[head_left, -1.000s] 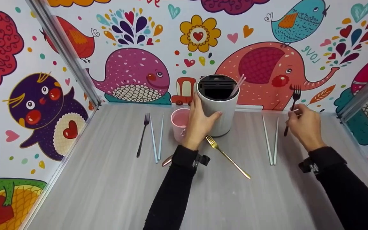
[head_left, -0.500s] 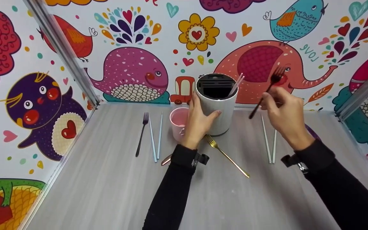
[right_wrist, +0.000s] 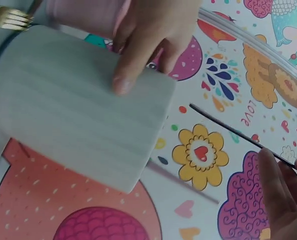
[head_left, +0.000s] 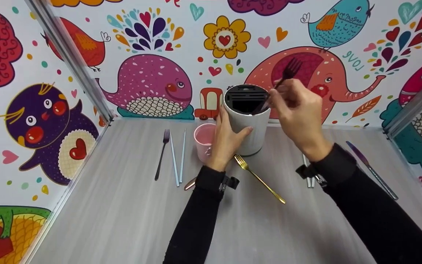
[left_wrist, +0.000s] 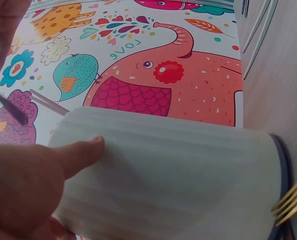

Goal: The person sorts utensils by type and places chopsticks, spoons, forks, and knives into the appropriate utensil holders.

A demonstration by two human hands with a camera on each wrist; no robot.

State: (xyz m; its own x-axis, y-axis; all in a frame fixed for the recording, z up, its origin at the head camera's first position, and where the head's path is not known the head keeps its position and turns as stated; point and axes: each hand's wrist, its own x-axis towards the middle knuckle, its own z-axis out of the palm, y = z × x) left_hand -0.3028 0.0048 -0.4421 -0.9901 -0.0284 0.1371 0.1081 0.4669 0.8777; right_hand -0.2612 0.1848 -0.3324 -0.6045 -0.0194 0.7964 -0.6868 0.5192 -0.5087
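Observation:
My left hand [head_left: 229, 141] grips the side of a white cylindrical utensil holder [head_left: 253, 135], thumb across its front. The holder stands upright; its black slotted top faces up. A pair of thin pink sticks [right_wrist: 183, 182] pokes out of the opening. At the holder's right rim, my right hand [head_left: 300, 113] pinches a dark fork [head_left: 292, 68], tines up. In the right wrist view the fork's handle [right_wrist: 228, 127] points past the fingers, apart from the holder. Beside the left hand stands a pink cup [head_left: 204, 137], partly hidden by it.
A gold fork [head_left: 262, 181] lies in front of the holder. Leftward are a dark fork [head_left: 161, 157], blue chopsticks [head_left: 176, 161] and a copper-coloured utensil end [head_left: 189, 184]. Pale green chopsticks [head_left: 309, 179], partly hidden, and a knife [head_left: 374, 170] lie rightward. Patterned walls surround the table.
My right hand has lifted the dark fork from the table's right side and carried it left and up to the holder's rim, uncovering the knife. My left hand stays on the holder.

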